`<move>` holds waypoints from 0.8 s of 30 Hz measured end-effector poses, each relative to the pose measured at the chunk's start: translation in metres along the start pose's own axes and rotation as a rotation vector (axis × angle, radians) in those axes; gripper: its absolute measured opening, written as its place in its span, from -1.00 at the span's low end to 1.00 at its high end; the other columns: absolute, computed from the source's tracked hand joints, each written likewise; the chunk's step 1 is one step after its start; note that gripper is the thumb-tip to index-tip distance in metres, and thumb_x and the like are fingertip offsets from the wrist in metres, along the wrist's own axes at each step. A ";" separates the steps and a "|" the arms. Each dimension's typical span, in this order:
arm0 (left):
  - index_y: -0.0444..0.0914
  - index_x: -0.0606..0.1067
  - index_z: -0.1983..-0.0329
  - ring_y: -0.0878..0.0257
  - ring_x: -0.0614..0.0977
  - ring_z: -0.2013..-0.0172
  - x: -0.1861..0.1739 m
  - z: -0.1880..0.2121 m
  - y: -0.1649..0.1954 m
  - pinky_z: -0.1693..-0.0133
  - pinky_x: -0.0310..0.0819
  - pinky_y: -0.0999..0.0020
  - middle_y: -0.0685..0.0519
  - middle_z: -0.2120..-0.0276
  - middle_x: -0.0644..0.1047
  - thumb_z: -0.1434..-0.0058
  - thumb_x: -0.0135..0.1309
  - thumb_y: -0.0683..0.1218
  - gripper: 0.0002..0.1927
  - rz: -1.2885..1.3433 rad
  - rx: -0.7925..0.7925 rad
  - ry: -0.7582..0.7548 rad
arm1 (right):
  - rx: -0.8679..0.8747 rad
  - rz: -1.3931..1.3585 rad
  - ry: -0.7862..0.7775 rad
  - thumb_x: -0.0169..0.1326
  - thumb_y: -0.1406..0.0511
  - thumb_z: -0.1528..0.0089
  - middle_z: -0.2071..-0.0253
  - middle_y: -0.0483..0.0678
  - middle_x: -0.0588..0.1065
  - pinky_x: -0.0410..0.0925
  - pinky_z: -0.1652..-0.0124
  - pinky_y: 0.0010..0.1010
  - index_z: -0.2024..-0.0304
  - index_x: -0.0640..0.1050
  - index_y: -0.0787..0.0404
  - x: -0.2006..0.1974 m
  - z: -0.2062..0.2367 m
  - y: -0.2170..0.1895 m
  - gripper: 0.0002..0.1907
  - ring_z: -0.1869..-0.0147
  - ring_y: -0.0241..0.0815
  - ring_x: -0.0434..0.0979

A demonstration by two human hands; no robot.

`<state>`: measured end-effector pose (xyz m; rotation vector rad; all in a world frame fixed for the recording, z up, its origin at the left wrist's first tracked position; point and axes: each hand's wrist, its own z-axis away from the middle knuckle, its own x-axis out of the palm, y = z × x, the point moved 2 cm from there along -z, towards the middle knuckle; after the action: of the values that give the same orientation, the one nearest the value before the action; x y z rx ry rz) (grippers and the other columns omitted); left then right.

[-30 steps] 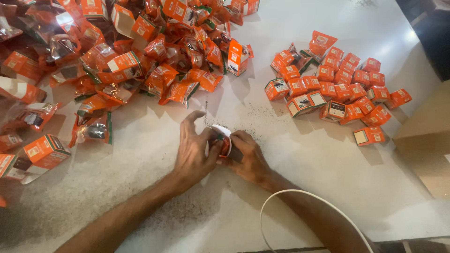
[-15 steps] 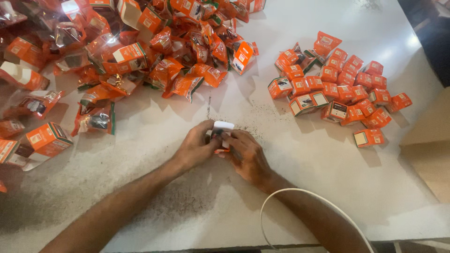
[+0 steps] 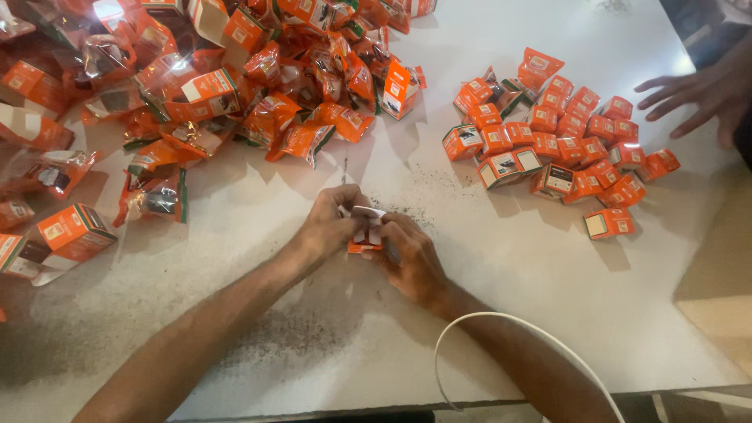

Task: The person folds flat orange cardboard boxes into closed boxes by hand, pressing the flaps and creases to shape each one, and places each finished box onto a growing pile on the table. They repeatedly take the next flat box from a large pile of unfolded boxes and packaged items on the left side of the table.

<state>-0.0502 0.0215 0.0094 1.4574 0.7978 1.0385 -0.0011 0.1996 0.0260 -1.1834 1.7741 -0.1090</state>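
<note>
My left hand (image 3: 329, 227) and my right hand (image 3: 411, 258) meet at the middle of the white table (image 3: 501, 274). Both grip one small orange and white carton (image 3: 365, 232) between the fingertips, its white flap turned up. The carton rests just above the tabletop. Most of it is hidden by my fingers.
A big heap of orange packets and flat cartons (image 3: 219, 86) covers the far left. A group of small closed orange boxes (image 3: 560, 137) lies at the far right. Another person's hand (image 3: 697, 94) reaches in at the right edge. A white cable (image 3: 509, 337) loops over my right forearm.
The carton has turned in my fingers and its white flap now shows on top. Another person's hand has come into view at the right edge.
</note>
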 end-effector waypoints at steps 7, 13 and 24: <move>-0.40 0.48 -0.08 -0.21 0.46 -0.25 0.007 0.044 0.026 -0.18 0.41 0.05 -0.22 -0.19 0.48 -0.11 0.31 -0.15 -0.52 -0.841 0.757 -0.068 | 0.223 -0.170 -0.017 0.35 0.24 -0.17 0.01 0.19 0.54 0.45 -0.01 -0.15 -0.08 0.22 0.26 0.004 0.010 0.016 -0.36 -0.08 0.15 0.62; -0.24 0.55 -0.01 -0.12 0.47 -0.32 0.002 0.037 0.016 -0.26 0.45 0.10 -0.11 -0.23 0.53 -0.11 0.24 -0.26 -0.64 -0.752 0.603 -0.042 | 0.211 -0.184 -0.017 0.37 0.30 -0.17 0.00 0.20 0.54 0.44 -0.06 -0.18 -0.09 0.16 0.25 0.007 0.010 0.017 -0.32 -0.11 0.14 0.63; -0.20 0.60 0.02 -0.22 0.20 -0.44 -0.006 0.046 0.028 -0.33 0.21 -0.13 -0.26 -0.39 0.28 -0.12 0.27 -0.19 -0.68 -0.982 0.750 -0.175 | 0.120 -0.106 -0.029 0.38 0.25 -0.16 -0.13 0.24 0.49 0.44 -0.04 -0.14 -0.25 0.17 0.24 0.005 0.009 0.013 -0.21 -0.15 0.20 0.57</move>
<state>-0.0123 -0.0062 0.0363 1.4181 1.6384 -0.1677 -0.0034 0.2068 0.0111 -1.1864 1.6555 -0.2559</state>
